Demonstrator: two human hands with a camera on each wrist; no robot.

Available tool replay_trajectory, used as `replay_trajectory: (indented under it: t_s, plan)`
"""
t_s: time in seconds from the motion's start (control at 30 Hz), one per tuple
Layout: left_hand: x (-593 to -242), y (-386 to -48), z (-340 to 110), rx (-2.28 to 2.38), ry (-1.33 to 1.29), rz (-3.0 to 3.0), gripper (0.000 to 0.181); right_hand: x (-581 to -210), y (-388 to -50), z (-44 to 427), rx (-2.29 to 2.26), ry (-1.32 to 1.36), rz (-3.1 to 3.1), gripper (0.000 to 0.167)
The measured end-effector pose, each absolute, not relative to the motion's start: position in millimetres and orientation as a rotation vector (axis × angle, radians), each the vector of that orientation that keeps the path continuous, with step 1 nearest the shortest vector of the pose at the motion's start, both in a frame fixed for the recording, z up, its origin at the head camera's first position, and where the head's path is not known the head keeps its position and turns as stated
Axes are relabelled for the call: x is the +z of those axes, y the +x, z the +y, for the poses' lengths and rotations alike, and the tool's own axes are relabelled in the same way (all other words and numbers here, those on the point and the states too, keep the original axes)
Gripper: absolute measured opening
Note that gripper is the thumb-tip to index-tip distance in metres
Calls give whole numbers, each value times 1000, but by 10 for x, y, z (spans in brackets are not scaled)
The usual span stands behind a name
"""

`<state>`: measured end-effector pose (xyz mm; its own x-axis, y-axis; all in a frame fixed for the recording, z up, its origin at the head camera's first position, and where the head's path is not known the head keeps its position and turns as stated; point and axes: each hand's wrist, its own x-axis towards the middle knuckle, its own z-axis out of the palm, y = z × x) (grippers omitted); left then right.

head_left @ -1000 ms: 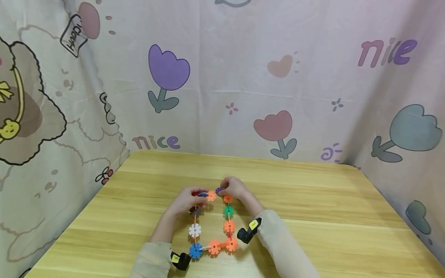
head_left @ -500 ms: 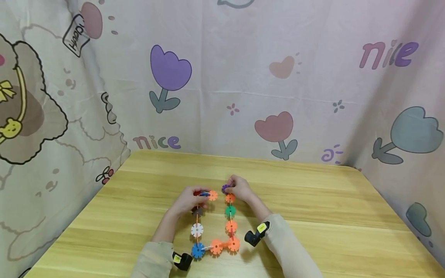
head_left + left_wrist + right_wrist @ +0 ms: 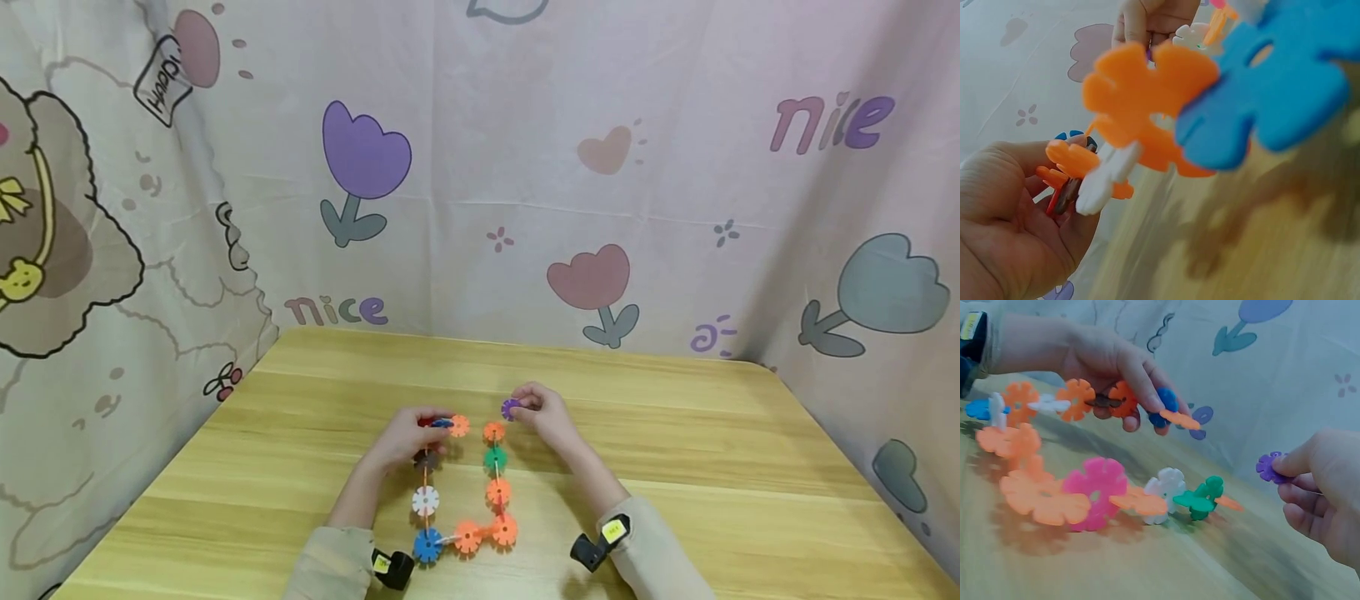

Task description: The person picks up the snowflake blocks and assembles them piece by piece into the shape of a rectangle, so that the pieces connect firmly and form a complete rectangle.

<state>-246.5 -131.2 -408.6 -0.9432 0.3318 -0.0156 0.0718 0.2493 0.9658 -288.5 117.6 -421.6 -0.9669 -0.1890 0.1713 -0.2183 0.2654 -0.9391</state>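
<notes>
A chain of notched plastic snowflake discs forms an open loop on the table, with a blue disc (image 3: 428,546) at its near left corner and a white disc (image 3: 425,501) above that. My left hand (image 3: 397,440) grips the far left end, by the blue pieces (image 3: 1165,406), just behind an orange end disc (image 3: 459,426). Between thumb and finger, my right hand (image 3: 551,419) pinches a purple disc (image 3: 510,409), held apart from the chain. Closest to it is the other end, an orange disc (image 3: 493,431) beyond a green disc (image 3: 495,458). The left fingers partly hide the held pieces.
The wooden table (image 3: 675,433) extends to both sides and behind the hands. A patterned curtain (image 3: 480,167) hangs at its back and left. Wrist cameras sit on the left sleeve (image 3: 330,558) and right sleeve (image 3: 660,550).
My right hand has moved right with the purple disc, from beside the left-hand orange end disc to beyond the right end of the chain. The left hand keeps its grip in nearly the same place.
</notes>
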Motion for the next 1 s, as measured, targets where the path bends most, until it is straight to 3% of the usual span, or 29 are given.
replay_trajectory:
  t_s: [0.37,0.77,1.0]
  plan:
    - [-4085,-2460,-1237,1763,410,2293,37,-4144,-2616,1110,1823,561,-2515,18]
    - [-4051,-2437,-1198,1777,447,2268,34,-4014,-2425,967,1872,568,-2474,12]
    - [-4098,-2478,-1181,1749,435,2302,36,-4142,-2493,961,1767,578,-2482,13]
